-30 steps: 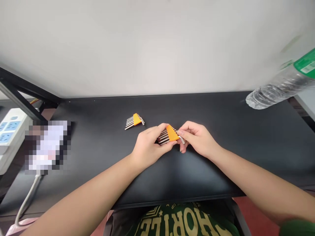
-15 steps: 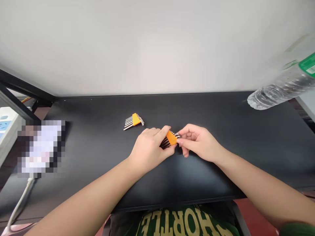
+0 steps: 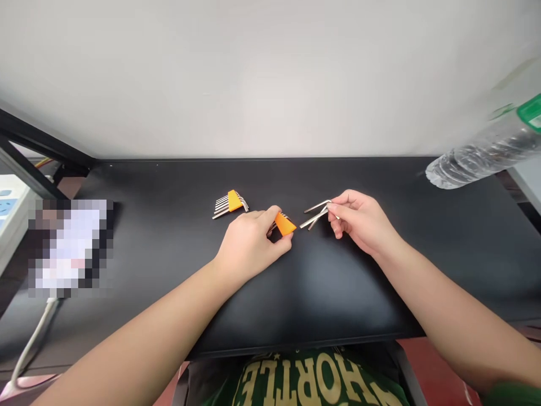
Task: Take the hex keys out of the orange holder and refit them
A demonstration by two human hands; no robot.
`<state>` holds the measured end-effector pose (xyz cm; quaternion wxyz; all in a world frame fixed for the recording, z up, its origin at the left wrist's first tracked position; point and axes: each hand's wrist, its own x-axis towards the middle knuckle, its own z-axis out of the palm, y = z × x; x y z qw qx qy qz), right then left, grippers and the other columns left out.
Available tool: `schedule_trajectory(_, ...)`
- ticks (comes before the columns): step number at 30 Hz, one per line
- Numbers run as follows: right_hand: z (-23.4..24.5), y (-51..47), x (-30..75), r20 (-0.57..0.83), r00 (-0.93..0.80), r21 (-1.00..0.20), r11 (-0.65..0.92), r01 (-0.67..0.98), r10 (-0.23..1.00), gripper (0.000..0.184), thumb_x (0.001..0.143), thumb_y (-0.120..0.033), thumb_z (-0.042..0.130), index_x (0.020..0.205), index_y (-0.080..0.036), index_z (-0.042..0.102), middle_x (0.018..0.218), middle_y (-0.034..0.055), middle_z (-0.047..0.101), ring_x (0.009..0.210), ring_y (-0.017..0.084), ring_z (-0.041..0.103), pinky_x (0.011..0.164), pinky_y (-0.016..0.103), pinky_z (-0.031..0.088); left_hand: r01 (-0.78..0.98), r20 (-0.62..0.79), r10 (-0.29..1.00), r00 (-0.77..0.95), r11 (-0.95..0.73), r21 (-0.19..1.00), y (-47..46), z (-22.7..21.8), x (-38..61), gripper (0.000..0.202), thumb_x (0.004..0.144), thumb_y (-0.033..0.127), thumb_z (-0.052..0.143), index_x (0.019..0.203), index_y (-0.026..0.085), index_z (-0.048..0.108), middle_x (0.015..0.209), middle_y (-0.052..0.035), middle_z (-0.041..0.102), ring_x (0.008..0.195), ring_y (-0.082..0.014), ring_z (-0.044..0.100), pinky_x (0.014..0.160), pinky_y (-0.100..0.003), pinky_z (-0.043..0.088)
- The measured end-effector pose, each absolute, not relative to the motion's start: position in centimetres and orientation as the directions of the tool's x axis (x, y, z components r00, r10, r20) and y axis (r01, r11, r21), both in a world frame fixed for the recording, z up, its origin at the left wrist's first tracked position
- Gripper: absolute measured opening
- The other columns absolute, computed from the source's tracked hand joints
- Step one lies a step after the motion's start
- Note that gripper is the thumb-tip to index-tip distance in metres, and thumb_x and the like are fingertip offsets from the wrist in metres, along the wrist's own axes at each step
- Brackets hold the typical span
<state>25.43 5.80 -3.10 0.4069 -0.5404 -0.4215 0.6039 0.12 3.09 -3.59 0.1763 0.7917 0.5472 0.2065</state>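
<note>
My left hand (image 3: 253, 237) grips an orange hex key holder (image 3: 285, 224) between thumb and fingers, just above the black table. Some keys still sit in that holder, partly hidden by my fingers. A few inches to the right, my right hand (image 3: 353, 217) pinches several loose silver hex keys (image 3: 313, 219), their long ends pointing left and fanned at different angles. Behind my left hand, a second orange holder (image 3: 235, 201) filled with hex keys lies on the table.
A clear plastic bottle (image 3: 477, 158) with a green label stands at the right. On the left lies a blurred-out phone (image 3: 70, 248) with a white cable (image 3: 36, 338) plugged in. A white wall (image 3: 270, 79) rises behind the black table (image 3: 329, 304).
My right hand has moved away from the holder, up and to the right, drawing hex keys out of it. My left hand has shifted slightly left with the holder.
</note>
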Motion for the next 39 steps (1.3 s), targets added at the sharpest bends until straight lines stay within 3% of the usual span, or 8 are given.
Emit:
schedule_trajectory(6,-3.4,6.0,26.5,-0.217,-0.062,-0.814,-0.145,0.563,0.974,0.018,0.09,-0.037,0.074,0.087,-0.022,0.066,0.071,0.0009,0.07,0.051,0.015,0.06,0.051,0.03,0.049,0.774,0.119,0.94,0.319,-0.331,0.54,3.3,-3.5,0.1,0.017,0.088,0.036,0.069,0.09,0.023,0.058,0.069,0.0042,0.055,0.064,-0.015,0.053,0.064,-0.029,0.037)
schedule_trajectory(11,-3.0,6.0,26.7,-0.098,-0.112,-0.603,0.03,0.797,0.989,0.015,0.093,-0.032,0.064,0.082,-0.023,0.067,0.07,0.0,0.07,0.061,0.016,0.06,0.06,0.03,0.043,0.757,0.119,0.932,0.341,-0.348,0.553,3.2,-3.5,0.3,0.017,0.087,0.034,0.069,0.089,0.023,0.057,0.07,0.0039,0.058,0.064,-0.015,0.054,0.066,-0.029,0.037)
schedule_trajectory(15,-3.0,6.5,27.7,-0.055,-0.14,-0.477,0.097,0.874,0.989,0.011,0.093,-0.032,0.063,0.09,-0.024,0.069,0.072,0.0002,0.067,0.065,0.018,0.06,0.062,0.031,0.042,0.749,0.117,0.925,0.362,-0.363,0.554,3.2,-3.4,0.4,0.015,0.087,0.033,0.069,0.091,0.023,0.059,0.071,0.0041,0.06,0.065,-0.0153,0.055,0.068,-0.029,0.037)
schedule_trajectory(17,-2.9,6.4,28.1,0.004,-0.179,-0.434,0.163,0.886,0.984,0.013,0.093,-0.034,0.066,0.098,-0.024,0.071,0.084,0.0027,0.07,0.07,0.019,0.062,0.065,0.033,0.045,0.748,0.118,0.924,0.364,-0.366,0.554,3.1,-3.4,0.4,0.015,0.087,0.033,0.07,0.091,0.023,0.059,0.072,0.004,0.06,0.065,-0.0155,0.056,0.067,-0.029,0.037)
schedule_trajectory(22,-2.5,5.7,28.2,0.061,-0.375,-0.49,0.355,0.796,0.925,0.023,0.094,-0.033,0.071,0.115,-0.024,0.072,0.117,0.0095,0.069,0.083,0.021,0.066,0.074,0.036,0.053,0.74,0.147,0.916,0.373,-0.389,0.548,3.1,-3.5,0.5,0.014,0.087,0.032,0.07,0.09,0.023,0.06,0.072,0.0035,0.062,0.065,-0.0159,0.058,0.067,-0.029,0.038)
schedule_trajectory(26,-2.4,5.1,27.4,0.046,-0.438,-0.473,0.406,0.782,0.898,0.009,0.096,-0.02,0.063,0.099,-0.022,0.07,0.112,0.0082,0.067,0.081,0.019,0.064,0.075,0.034,0.052,0.741,0.152,0.916,0.372,-0.391,0.546,3.1,-3.6,0.5,0.014,0.088,0.032,0.07,0.094,0.023,0.062,0.072,0.0032,0.063,0.065,-0.0161,0.059,0.066,-0.029,0.038)
schedule_trajectory(32,-2.4,4.4,26.4,-0.013,-0.373,-0.353,0.345,0.87,0.928,0.008,0.091,-0.015,0.061,0.088,-0.021,0.064,0.1,0.0072,0.068,0.073,0.018,0.06,0.067,0.034,0.046,0.727,0.163,0.91,0.38,-0.404,0.555,3.3,-3.8,0.6,0.015,0.088,0.033,0.071,0.092,0.023,0.062,0.069,0.0045,0.059,0.062,-0.0146,0.054,0.065,-0.029,0.037)
schedule_trajectory(39,-1.5,5.1,27.7,0.003,-0.298,-0.562,0.248,0.789,0.955,0.005,0.087,-0.018,0.063,0.083,-0.022,0.065,0.079,0.0018,0.068,0.067,0.018,0.06,0.064,0.031,0.045,0.727,0.156,0.91,0.384,-0.403,0.556,3.3,-3.9,0.5,0.016,0.088,0.034,0.072,0.095,0.023,0.063,0.068,0.0054,0.058,0.061,-0.0141,0.053,0.065,-0.029,0.038)
